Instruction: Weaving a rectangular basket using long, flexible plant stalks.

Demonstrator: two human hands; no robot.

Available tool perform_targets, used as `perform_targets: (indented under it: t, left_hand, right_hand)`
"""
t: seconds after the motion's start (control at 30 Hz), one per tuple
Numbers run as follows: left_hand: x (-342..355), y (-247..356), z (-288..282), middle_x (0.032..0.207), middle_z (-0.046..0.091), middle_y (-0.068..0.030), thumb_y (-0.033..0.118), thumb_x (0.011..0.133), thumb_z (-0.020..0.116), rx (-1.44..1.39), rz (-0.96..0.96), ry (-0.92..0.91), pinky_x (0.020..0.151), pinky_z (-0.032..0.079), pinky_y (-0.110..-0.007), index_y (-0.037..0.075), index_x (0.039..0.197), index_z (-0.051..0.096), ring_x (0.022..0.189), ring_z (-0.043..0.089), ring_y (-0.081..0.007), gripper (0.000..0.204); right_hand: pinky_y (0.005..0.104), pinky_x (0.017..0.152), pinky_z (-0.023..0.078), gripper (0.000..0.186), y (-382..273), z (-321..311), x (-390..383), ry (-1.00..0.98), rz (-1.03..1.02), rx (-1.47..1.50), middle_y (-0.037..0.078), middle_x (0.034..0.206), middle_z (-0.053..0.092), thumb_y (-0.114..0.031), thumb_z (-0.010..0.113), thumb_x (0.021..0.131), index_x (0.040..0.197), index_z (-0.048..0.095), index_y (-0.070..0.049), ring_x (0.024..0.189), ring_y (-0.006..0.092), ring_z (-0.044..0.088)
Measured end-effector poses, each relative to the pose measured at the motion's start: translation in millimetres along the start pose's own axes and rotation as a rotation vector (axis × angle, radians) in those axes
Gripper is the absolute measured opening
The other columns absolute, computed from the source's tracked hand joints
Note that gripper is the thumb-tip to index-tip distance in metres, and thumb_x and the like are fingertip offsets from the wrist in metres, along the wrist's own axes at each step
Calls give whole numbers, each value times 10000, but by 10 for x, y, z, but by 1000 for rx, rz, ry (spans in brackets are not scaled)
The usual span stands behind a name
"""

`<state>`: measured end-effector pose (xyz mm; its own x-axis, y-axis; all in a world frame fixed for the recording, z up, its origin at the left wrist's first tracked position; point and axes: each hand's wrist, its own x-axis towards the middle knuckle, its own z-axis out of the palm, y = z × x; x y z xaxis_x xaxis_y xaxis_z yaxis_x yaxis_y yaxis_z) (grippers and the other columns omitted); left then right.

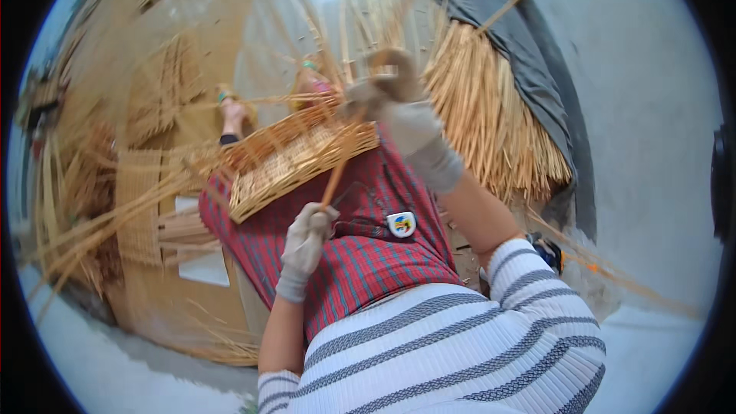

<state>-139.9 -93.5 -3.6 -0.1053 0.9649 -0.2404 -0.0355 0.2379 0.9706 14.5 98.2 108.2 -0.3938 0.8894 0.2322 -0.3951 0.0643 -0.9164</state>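
Note:
A rectangular woven wicker basket (303,155) rests tilted across my lap, with long loose strands standing out from its far side and left end. My left hand (304,243), in a pale work glove, is closed around the lower end of a brown wicker strip (336,182). That strip slants up toward the basket's right end. My right hand (406,111), also gloved, is over the basket's right corner and smeared by motion. Its fingers blur into a greyish rounded shape, so what it grips cannot be made out.
A thick bundle of wicker strands (491,119) lies on the right beside dark grey cloth (540,84). At the left, cardboard (165,303) carries flat woven panels (138,203) and loose strands. A red plaid apron (383,272) with a small white badge (400,224) covers my lap.

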Motion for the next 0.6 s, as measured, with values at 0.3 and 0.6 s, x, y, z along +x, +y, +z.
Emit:
perform_targets:
  t: [0.3, 0.6]
  left_hand:
    - [318, -261, 206, 799, 655, -130, 349, 1022, 440, 481, -174, -22, 705, 489, -412, 53, 989, 618, 758, 632, -321, 347]
    - [480, 91, -354, 846, 621, -15, 138, 944, 661, 98, 36, 38, 749, 501, -274, 31, 991, 642, 806, 578, -98, 118]
  right_hand:
    - [369, 766, 614, 361, 589, -611, -591, 342, 109, -205, 122, 910, 679, 10, 596, 948, 1238, 426, -121, 865, 229, 705]
    - [339, 767, 599, 408, 97, -810, -220, 47, 71, -137, 135, 1025, 697, 6, 589, 955, 1279, 421, -174, 943, 229, 695]
